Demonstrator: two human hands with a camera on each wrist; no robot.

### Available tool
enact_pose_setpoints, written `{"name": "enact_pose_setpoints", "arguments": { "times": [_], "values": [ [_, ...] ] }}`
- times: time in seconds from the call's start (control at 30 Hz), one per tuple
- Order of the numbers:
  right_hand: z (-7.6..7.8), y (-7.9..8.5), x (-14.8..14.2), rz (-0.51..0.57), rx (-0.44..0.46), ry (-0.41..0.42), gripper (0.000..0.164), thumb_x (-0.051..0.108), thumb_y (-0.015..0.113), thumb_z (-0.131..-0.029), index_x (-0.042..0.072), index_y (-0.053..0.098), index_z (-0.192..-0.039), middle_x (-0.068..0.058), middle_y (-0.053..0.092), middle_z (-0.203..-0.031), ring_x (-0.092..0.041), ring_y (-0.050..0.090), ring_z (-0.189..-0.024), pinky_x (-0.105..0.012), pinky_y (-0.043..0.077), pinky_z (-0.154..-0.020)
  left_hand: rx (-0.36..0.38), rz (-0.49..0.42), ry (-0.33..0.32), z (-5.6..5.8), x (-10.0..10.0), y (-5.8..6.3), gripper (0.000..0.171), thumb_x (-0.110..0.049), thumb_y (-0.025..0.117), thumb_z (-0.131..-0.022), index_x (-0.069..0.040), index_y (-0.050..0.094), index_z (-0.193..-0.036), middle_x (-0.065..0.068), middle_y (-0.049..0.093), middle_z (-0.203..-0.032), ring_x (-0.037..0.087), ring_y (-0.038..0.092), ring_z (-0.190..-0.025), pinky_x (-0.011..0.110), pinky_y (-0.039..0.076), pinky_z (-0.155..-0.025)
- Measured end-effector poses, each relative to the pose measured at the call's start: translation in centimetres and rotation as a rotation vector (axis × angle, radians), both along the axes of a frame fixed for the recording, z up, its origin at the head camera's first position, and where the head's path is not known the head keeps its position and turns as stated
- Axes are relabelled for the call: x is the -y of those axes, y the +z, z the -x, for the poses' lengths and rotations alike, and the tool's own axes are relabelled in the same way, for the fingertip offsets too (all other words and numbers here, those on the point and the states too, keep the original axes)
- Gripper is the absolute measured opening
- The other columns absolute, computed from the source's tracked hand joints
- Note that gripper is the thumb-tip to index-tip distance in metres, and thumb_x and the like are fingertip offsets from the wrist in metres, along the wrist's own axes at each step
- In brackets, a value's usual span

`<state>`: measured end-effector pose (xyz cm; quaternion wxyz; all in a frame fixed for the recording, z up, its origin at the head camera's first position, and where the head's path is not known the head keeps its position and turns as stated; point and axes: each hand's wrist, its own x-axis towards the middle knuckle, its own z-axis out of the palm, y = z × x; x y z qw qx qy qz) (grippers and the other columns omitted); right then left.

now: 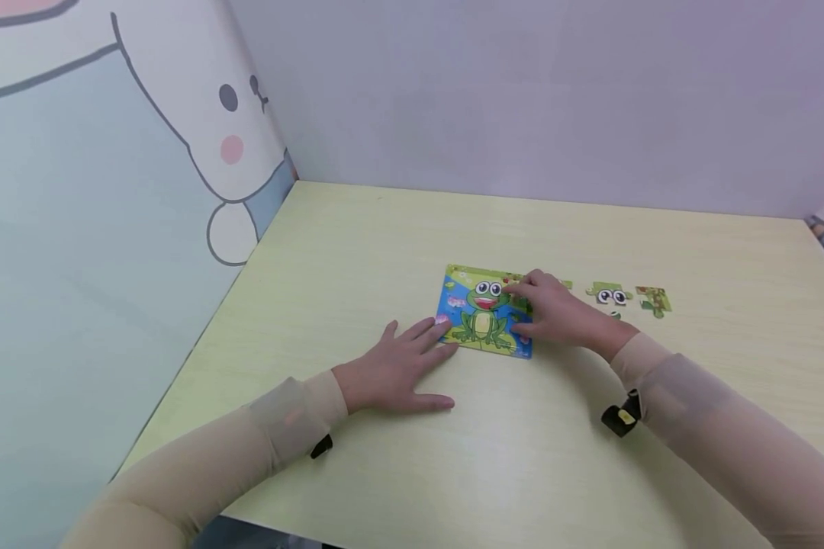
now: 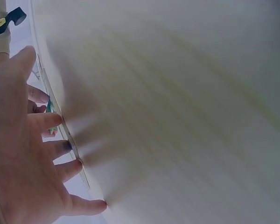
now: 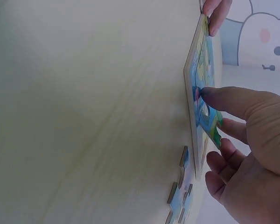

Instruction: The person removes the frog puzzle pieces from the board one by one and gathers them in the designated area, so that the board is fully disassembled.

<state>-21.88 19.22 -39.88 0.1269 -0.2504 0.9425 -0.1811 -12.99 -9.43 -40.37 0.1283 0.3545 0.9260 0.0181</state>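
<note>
Your R hand (image 1: 556,309) pinched tilted pc. (image 3: 209,126) over frog puzzle (image 1: 484,325), ctr. of frame; your L hand (image 1: 401,370) lay spread, touching puzzle's left. Pc. looked light, stiff; edge grip seemed best.

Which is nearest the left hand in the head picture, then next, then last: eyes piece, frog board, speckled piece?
1. Frog board, left edge at the left hand.
2. Eyes piece, right, past the right hand.
3. Speckled piece, farthest right.
</note>
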Motion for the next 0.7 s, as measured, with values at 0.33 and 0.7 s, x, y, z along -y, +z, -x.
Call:
{"name": "enact_pose_setpoints", "arguments": {
  "times": [0.33, 0.7],
  "values": [
    [-0.31, 0.24, 0.10, 0.090, 0.002, 0.002, 0.039, 0.012, 0.066, -0.092, 0.010, 0.056, -0.130, -0.010, 0.054, -0.123, -0.024, 0.055, -0.104, -0.044, 0.049, -0.094, 0.010, 0.008, 0.007, 0.04, -0.04, -0.12, 0.083, -0.076, 0.039, -0.088, -0.030, 0.024, -0.155, 0.000, 0.007, -0.167, 0.026, 0.010, -0.154, 0.071, 0.021, -0.110],
    [-0.42, 0.42, 0.11, 0.166, -0.011, 0.020, 0.019, 0.010, 0.059, -0.096, 0.016, 0.061, -0.114, -0.002, 0.065, -0.110, -0.019, 0.059, -0.095, -0.038, 0.051, -0.085, 0.007, 0.002, 0.001, 0.11, -0.05, 0.07, 0.083, -0.076, 0.040, -0.088, -0.029, 0.026, -0.155, 0.001, 0.010, -0.167, 0.027, 0.012, -0.154, 0.071, 0.022, -0.110]
  ]
}}
